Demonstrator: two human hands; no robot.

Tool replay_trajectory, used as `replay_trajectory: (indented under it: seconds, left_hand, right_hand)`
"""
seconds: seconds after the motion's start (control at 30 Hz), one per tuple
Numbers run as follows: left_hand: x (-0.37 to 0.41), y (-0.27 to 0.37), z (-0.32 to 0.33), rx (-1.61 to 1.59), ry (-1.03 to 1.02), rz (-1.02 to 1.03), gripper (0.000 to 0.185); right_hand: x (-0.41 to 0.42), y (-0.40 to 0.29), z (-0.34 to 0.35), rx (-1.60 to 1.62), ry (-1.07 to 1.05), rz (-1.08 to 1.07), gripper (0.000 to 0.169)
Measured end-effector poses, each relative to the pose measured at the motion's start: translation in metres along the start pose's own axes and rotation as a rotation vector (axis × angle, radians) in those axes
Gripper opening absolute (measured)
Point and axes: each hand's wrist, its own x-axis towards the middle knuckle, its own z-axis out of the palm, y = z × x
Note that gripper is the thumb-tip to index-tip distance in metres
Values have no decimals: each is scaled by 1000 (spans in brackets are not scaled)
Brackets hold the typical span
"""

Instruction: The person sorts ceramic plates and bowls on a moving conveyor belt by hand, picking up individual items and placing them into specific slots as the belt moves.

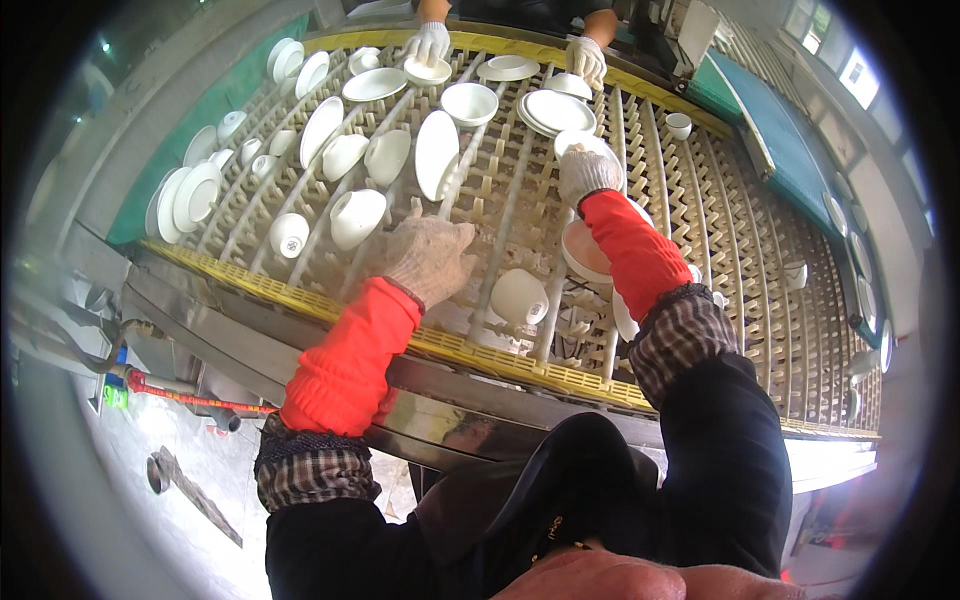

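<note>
My left hand point(433, 256), in a knitted work glove, hovers over the pegged conveyor rack point(480, 202) with its fingers apart and nothing held. An upturned white bowl point(358, 218) lies just left of it, and a white oval plate point(436, 156) leans on pegs beyond. Farther out, my gloved right hand point(592, 174) grips the near part of a white dish point(583, 139), its fingertips partly hidden. A stack of white plates point(559, 112) rests just past that dish. Below my right forearm a larger white bowl point(585, 251) is partly covered; another upturned bowl point(519, 297) sits nearer me.
Across the rack another person's gloved hands point(428, 43) touch small bowls. Tilted plates point(196, 196) and cups fill the left side. Yellow edging point(480, 352) borders the rack. At right runs a green-blue belt point(780, 142) with dishes along its outer edge.
</note>
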Motion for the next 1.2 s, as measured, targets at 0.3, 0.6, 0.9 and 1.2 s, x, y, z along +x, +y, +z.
replay_trajectory:
  seconds: [0.3, 0.6, 0.9, 1.2]
  left_hand:
    - [10, 35, -5, -96, 59, 48, 43]
    - [11, 98, -30, -211, 155, 466, 65]
    - [37, 118, 19, 67, 78, 405, 34]
    - [43, 86, -3, -667, 41, -67, 26]
  right_hand:
    - [-5, 25, -84, 797, 110, 94, 39]
    - [-30, 21, -123, 952, -15, -55, 39]
    - [-207, 119, -96, 407, -167, 120, 62]
    - [-253, 150, -93, 635, -164, 145, 67]
